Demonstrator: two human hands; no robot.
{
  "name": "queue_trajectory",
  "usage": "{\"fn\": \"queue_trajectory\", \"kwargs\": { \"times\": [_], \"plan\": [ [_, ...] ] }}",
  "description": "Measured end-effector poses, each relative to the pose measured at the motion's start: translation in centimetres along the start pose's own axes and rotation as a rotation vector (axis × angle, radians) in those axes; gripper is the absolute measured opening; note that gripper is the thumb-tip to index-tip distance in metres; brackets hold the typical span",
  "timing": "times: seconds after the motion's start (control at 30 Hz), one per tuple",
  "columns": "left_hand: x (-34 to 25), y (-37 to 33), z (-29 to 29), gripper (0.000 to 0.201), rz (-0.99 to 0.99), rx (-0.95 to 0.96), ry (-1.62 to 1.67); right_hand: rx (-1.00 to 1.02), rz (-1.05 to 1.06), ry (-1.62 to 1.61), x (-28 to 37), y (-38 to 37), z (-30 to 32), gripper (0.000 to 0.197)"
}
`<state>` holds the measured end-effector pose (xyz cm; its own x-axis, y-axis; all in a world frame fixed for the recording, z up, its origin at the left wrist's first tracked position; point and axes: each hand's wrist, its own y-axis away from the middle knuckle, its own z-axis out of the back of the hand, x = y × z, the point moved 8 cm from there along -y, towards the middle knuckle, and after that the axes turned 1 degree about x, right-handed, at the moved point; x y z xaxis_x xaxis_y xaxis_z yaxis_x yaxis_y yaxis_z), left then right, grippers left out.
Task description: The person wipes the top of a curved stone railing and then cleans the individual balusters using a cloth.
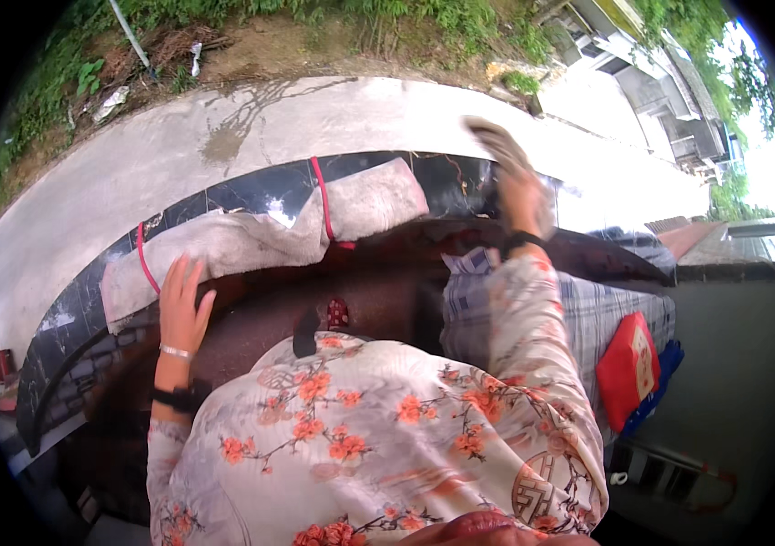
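Note:
A long pale, stained cloth (260,238) lies along the glossy black ledge (446,177), with two red bands (323,196) across it. My left hand (185,305) is open, its fingers stretched over the near edge of the cloth close to the left band. Out over the ledge to the right, my right hand (522,198) is closed on a grey-brown, rag-like thing (494,141). Motion smears both that hand and the thing, so its exact kind is unclear. Part of it also shows beside the wrist.
Blue-and-white checked fabric (583,305) covers a surface at the right, with a red bag (628,371) and something blue (665,378) on it. Beyond the ledge runs a pale concrete road (369,114), then a grassy bank. A red patterned shoe (338,313) shows below.

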<state>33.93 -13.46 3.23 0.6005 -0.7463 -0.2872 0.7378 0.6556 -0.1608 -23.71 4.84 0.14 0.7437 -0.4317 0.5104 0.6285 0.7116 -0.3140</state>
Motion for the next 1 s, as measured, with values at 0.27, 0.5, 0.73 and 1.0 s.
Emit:
{"fn": "queue_trajectory", "kwargs": {
  "times": [0.27,0.5,0.73,1.0],
  "plan": [
    [0.7,0.5,1.3,0.047,0.113,-0.048,0.009,0.086,0.304,0.92,-1.6,0.5,-2.6,0.012],
    [-15.5,-11.6,-3.9,0.059,-0.426,0.179,0.019,-0.167,0.311,0.007,10.1,7.4,-1.0,0.026],
    [-13.5,-12.4,-9.3,0.073,-0.327,0.269,0.014,-0.379,-0.369,0.719,-23.7,8.4,16.0,0.032],
    [-13.0,-12.3,-8.7,0.067,-0.376,0.26,-0.027,0.074,0.002,0.193,0.2,5.2,0.5,0.035]
  ]
}}
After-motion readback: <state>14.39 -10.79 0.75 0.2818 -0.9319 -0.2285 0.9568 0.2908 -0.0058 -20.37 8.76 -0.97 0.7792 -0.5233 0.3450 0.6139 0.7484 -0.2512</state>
